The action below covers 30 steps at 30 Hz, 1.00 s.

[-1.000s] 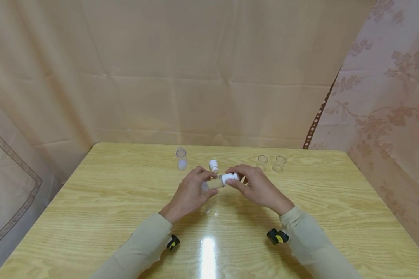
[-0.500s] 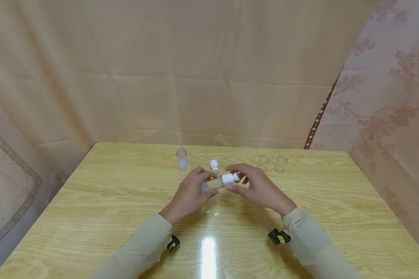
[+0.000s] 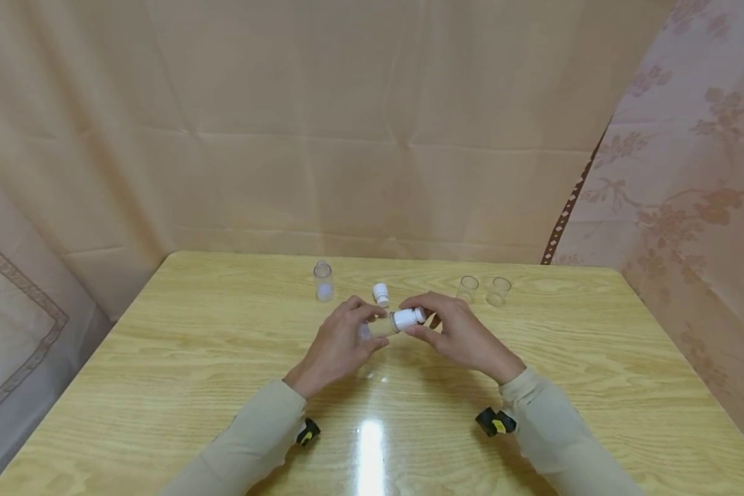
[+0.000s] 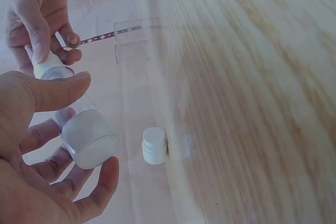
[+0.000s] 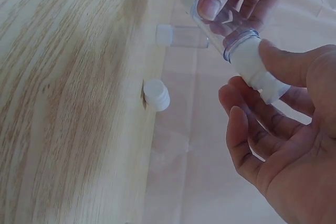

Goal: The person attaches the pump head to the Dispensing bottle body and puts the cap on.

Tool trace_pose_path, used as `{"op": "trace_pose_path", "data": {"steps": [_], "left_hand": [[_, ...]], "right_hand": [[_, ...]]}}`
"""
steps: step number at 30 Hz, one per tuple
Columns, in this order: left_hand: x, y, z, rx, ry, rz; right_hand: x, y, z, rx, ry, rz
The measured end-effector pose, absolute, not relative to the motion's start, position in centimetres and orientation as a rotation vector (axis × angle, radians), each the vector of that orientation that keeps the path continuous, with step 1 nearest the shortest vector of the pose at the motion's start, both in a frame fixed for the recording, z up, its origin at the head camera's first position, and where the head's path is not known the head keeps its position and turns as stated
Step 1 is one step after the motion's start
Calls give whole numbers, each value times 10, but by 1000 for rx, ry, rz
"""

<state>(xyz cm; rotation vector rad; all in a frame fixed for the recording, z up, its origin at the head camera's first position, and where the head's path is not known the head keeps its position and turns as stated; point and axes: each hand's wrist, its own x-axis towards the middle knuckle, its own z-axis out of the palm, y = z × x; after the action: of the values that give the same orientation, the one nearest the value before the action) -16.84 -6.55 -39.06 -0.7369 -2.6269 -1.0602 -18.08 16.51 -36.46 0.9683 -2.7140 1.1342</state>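
My left hand (image 3: 341, 337) grips a small clear bottle (image 3: 381, 326), held tilted above the table. Its white inner base (image 4: 90, 141) shows at the lower end in the left wrist view. Fitted at the bottle's open rim is a white bottle top (image 5: 253, 66), wide at the collar and narrower at its outer end. My right hand (image 3: 461, 337) pinches this top between thumb and fingers. A second white top (image 3: 381, 294) of like shape stands on the table just beyond the hands.
Another clear bottle with a white base (image 3: 324, 282) stands at the back left of the wooden table (image 3: 192, 358). Two clear cup-shaped covers (image 3: 468, 288) stand at the back right. A beige curtain (image 3: 347, 138) hangs behind the table's far edge.
My right thumb and fingers loosen from the white top, then close on it again. The left hand keeps its hold on the bottle, which stays in place.
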Motion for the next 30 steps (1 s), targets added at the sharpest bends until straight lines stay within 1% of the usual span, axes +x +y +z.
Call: {"op": "trace_pose_path", "data": {"steps": [12, 30], "left_hand": [[-169, -64, -391, -734, -2645, -1088], [-170, -62, -390, -763, -2626, -1071]], "right_hand": [[-180, 169, -360, 939, -2801, 1138], [-180, 172, -362, 982, -2693, 1132]]}}
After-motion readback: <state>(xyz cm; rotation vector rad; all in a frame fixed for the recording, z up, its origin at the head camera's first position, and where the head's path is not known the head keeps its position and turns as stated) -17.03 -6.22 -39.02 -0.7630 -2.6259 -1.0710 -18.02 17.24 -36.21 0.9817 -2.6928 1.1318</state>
